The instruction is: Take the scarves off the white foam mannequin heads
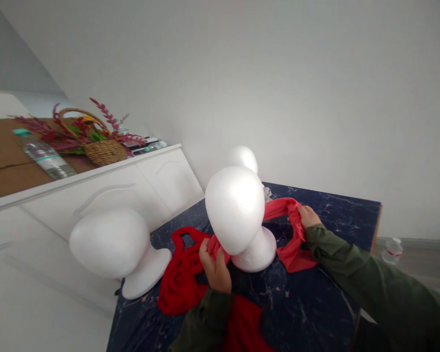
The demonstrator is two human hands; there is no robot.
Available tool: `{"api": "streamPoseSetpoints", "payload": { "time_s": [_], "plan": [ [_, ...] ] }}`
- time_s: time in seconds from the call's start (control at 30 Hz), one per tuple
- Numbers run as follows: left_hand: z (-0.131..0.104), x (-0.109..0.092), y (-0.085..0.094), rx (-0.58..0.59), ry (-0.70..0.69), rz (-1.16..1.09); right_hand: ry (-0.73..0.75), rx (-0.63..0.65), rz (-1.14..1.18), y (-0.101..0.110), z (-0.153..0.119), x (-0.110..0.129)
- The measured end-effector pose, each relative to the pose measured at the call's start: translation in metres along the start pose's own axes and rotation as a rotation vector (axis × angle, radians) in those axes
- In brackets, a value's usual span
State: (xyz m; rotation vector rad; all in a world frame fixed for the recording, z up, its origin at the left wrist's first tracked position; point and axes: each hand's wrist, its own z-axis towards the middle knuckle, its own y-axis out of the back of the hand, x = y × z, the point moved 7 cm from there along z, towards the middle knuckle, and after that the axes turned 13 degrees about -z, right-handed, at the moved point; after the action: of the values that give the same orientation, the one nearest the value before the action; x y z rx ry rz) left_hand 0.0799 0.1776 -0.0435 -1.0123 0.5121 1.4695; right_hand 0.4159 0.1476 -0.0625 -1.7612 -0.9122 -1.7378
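Note:
A white foam mannequin head point(236, 210) stands on the dark blue marbled table point(289, 313) in front of me. Behind its neck passes a coral-red scarf point(297, 256), with one part on each side. My left hand point(216, 266) is closed on the scarf at the left of the neck. To the right, my right hand point(308, 217) grips the scarf, and its loose end hangs down onto the table. A darker red knitted cloth point(179, 288) lies bunched by my left hand and runs under my left sleeve.
A second foam head point(110, 242) stands at the left table edge, and a third point(244, 156) is partly hidden behind the middle one. A white cabinet point(132, 195) bears a flower basket point(104, 151) and a plastic bottle point(47, 156). Another bottle point(392, 252) stands on the floor.

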Motion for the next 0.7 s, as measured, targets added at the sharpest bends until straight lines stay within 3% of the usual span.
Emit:
{"api": "streamPoseSetpoints", "payload": {
  "time_s": [0.1,0.17,0.27,0.37,0.43,0.53,0.6,0.67,0.7],
  "plan": [
    [-0.021,-0.005,-0.033,0.409,-0.043,0.156,0.122,-0.1,0.06,0.007,-0.006,0.007],
    [-0.032,0.0,-0.044,0.564,-0.008,0.236,0.243,-0.195,0.078,0.014,-0.011,0.014],
    [-0.037,0.005,-0.046,0.613,0.008,0.33,0.355,-0.308,0.112,0.034,-0.019,0.022],
    [-0.037,0.006,-0.045,0.595,-0.012,0.402,0.462,-0.294,0.1,0.059,-0.038,0.045],
    [-0.037,0.006,-0.045,0.583,-0.035,0.438,0.553,-0.183,0.024,0.072,-0.059,0.075],
    [-0.038,0.007,-0.047,0.599,-0.078,0.463,0.604,0.119,-0.101,0.075,-0.101,0.133],
    [-0.04,0.008,-0.048,0.616,-0.096,0.475,0.558,0.346,-0.194,0.067,-0.131,0.174],
    [-0.041,0.009,-0.049,0.627,-0.111,0.489,0.671,0.563,-0.216,0.051,-0.164,0.223],
    [-0.042,0.008,-0.049,0.631,-0.118,0.498,0.748,0.596,-0.223,0.045,-0.176,0.248]
  ]
}}
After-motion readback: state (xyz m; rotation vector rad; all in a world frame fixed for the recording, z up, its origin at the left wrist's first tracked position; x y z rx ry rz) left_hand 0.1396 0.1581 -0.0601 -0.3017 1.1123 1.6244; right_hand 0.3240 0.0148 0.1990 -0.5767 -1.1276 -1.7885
